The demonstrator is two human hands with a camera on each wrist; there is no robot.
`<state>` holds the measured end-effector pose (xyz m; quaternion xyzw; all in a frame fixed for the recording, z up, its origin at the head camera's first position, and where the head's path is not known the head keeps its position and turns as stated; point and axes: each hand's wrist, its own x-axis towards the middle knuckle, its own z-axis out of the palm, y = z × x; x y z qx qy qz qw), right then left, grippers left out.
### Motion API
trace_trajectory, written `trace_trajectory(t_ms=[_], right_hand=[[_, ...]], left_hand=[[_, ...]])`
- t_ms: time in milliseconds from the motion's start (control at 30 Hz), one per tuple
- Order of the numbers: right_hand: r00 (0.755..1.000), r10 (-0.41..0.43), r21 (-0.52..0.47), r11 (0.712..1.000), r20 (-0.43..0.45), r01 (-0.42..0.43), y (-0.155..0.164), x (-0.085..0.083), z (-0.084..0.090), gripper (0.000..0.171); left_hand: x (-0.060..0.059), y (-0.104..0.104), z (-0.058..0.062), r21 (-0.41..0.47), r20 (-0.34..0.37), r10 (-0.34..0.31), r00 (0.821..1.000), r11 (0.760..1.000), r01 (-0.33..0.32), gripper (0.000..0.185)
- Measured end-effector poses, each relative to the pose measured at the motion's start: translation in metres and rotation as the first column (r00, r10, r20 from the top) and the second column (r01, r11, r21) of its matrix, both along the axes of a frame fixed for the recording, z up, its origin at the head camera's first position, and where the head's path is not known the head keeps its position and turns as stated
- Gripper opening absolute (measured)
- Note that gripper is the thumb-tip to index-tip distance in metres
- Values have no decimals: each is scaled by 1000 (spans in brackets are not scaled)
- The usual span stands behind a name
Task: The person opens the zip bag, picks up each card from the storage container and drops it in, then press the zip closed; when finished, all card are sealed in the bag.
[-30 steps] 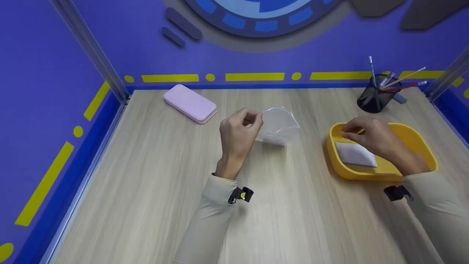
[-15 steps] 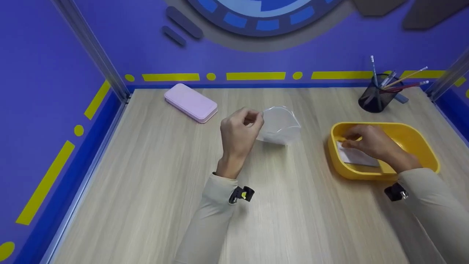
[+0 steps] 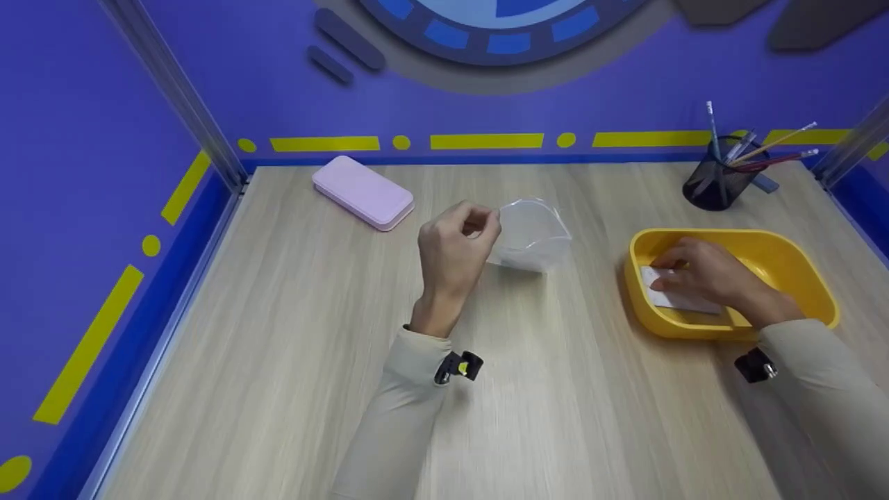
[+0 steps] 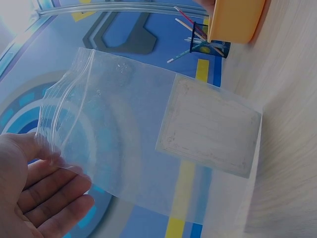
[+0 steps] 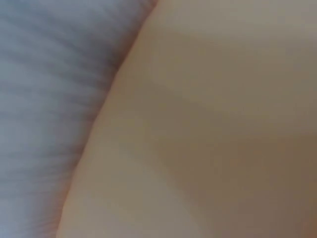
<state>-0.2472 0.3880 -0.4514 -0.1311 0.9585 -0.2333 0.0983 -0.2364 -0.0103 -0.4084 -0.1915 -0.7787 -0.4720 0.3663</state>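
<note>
Case [image 3: 362,193]: pink, smooth, rounded corners. Left hand [image 3: 450,253]: grip pinched together on one side of the bag [image 3: 536,229]'s ridged mouth. Bag: clear thin film, upright at the counter [image 3: 528,410]; probably light, limp, slippery, best held at that ridge. Tray [image 3: 656,323]: yellow, glossy, rounded, with a white packet [image 3: 682,301] at its left end, likely soft and light, suited to a corner pinch. Right hand [image 3: 705,274]: thumb at the packet; cannot tell whether the grip clamps it.

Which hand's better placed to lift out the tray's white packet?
Right, probably: the right hand is at the white packet in the yellow tray, while the left hand pinches the clear bag.
</note>
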Motion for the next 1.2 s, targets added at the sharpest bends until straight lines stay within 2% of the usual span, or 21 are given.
trace_trajectory(t_ms=[200, 500, 633, 867, 933, 1067, 1200], right_hand=[[999, -3, -5, 1000, -50, 3, 0, 2, -1, 33], [995, -90, -24, 996, -49, 89, -2, 4, 2, 29], [994, -94, -43, 995, -46, 92, -1, 5, 10, 22], [995, -85, -49, 995, 47, 87, 1, 7, 34, 13], [997, -77, -62, 995, 31, 79, 0, 8, 38, 13], [996, -68, -100, 993, -58, 62, -1, 13, 45, 17], [982, -109, -141, 986, -154, 88, -3, 19, 56, 24]], left_hand=[[0, 0, 1, -5, -11, 7, 1000, 1000, -7, 7], [-1, 0, 1, 2, -18, 7, 1000, 1000, -7, 7], [-2, 0, 2, 5, -16, -1, 1000, 1000, 1, 6], [-2, 0, 1, 7, -19, -2, 1000, 1000, 2, 6], [-2, 0, 0, 6, -22, -1, 1000, 1000, 2, 6], [-2, -1, -1, 7, -19, -5, 1000, 1000, 5, 5], [-2, -1, 0, 9, -15, -5, 1000, 1000, 5, 5]])
